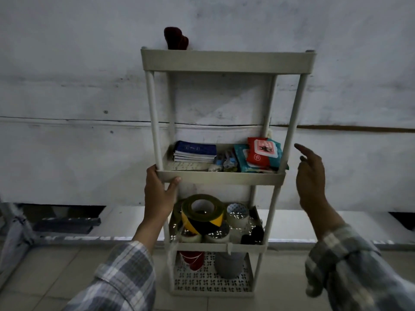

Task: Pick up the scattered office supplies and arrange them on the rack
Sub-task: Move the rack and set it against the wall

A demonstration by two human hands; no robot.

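A beige plastic rack (226, 61) with several shelves stands against the wall. My left hand (158, 194) grips the front left corner of its second shelf. My right hand (311, 178) hovers open just right of that shelf, touching nothing. On the second shelf lie blue notebooks (195, 151), small packets (224, 162) and red and teal wipe packs (261, 153). The third shelf holds a yellow-black tape roll (203, 215), other tape rolls (237, 215) and dark items. A red object (192, 260) and a grey cup (229, 264) sit on the bottom shelf. A dark red thing (176, 39) stands on top.
A pale wall (89, 86) runs behind the rack, with a low white ledge (125, 221) at its foot. A dark flat object (67, 224) lies on the ledge at the left. Tiled floor (56, 272) spreads in front. A metal frame (13, 230) is at the far left.
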